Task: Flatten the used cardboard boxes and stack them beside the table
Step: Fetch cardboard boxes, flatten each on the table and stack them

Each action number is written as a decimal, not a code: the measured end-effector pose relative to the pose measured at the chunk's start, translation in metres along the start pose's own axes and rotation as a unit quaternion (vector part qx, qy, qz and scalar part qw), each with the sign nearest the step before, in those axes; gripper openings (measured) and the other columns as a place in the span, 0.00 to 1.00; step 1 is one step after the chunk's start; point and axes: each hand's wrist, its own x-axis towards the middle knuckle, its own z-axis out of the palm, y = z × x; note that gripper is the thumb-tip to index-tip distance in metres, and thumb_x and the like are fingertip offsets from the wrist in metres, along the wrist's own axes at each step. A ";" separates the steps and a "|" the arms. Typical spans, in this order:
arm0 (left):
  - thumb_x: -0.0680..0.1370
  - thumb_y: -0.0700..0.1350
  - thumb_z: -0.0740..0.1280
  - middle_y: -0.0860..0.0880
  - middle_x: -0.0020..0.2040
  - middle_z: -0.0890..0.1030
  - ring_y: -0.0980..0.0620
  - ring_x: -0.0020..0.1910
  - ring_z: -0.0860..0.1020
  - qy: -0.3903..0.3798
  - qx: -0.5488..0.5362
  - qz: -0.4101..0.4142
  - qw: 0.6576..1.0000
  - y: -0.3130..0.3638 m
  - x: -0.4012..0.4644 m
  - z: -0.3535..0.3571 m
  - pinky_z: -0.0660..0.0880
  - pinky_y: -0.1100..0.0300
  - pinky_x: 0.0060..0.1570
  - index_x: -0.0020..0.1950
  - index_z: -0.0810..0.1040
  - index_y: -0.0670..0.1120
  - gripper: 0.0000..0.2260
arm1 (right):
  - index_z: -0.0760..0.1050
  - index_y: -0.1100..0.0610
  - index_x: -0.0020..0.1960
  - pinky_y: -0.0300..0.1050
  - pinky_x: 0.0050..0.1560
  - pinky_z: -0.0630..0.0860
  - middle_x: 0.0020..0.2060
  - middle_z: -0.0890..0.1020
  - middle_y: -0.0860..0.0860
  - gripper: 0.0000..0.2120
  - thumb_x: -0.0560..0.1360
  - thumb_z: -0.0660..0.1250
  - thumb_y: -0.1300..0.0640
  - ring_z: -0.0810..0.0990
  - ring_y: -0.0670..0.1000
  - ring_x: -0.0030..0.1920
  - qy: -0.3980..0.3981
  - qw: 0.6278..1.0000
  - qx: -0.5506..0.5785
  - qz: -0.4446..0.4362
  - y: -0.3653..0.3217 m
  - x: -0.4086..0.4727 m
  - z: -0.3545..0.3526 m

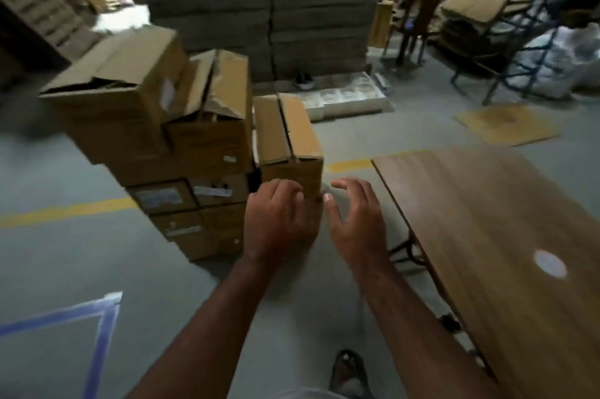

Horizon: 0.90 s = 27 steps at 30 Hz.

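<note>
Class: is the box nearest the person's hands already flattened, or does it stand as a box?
Not flattened. The nearest box stands full-shaped, top flaps closed along a centre seam.

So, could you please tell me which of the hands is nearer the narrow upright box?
Left. The left hand lies against the narrow upright box; the right hand hovers just beside it.

A grey concrete floor [81,268] carried a painted yellow line [65,211] crossing from the left. Nearer than that line, a blue taped outline [100,327] marked a corner. Beyond the line, a dark shoe [304,81] sat beside a white flat tray [347,99]. Farther right of the line stood a blue metal frame [519,41] with white sacks [568,57] behind it.
</note>
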 end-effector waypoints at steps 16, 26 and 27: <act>0.80 0.46 0.65 0.49 0.48 0.81 0.51 0.47 0.79 0.092 0.145 -0.144 0.975 -0.155 0.168 0.052 0.77 0.47 0.47 0.53 0.80 0.47 0.06 | 0.76 0.54 0.62 0.40 0.58 0.73 0.59 0.77 0.48 0.11 0.81 0.67 0.53 0.75 0.46 0.59 -0.151 0.980 0.122 -0.049 0.036 0.223 0.189; 0.81 0.53 0.63 0.45 0.62 0.74 0.50 0.58 0.75 0.092 0.135 -0.301 0.939 -0.253 0.220 0.040 0.77 0.56 0.51 0.65 0.75 0.43 0.17 | 0.71 0.52 0.69 0.31 0.46 0.72 0.64 0.74 0.49 0.20 0.80 0.68 0.47 0.73 0.44 0.59 -0.263 0.954 0.140 0.028 0.023 0.286 0.278; 0.82 0.52 0.64 0.43 0.65 0.72 0.48 0.60 0.74 0.089 0.124 -0.333 0.930 -0.266 0.226 0.036 0.75 0.57 0.51 0.68 0.73 0.42 0.19 | 0.69 0.53 0.71 0.30 0.45 0.68 0.67 0.73 0.50 0.23 0.80 0.69 0.47 0.72 0.46 0.61 -0.284 0.949 0.130 0.053 0.019 0.290 0.288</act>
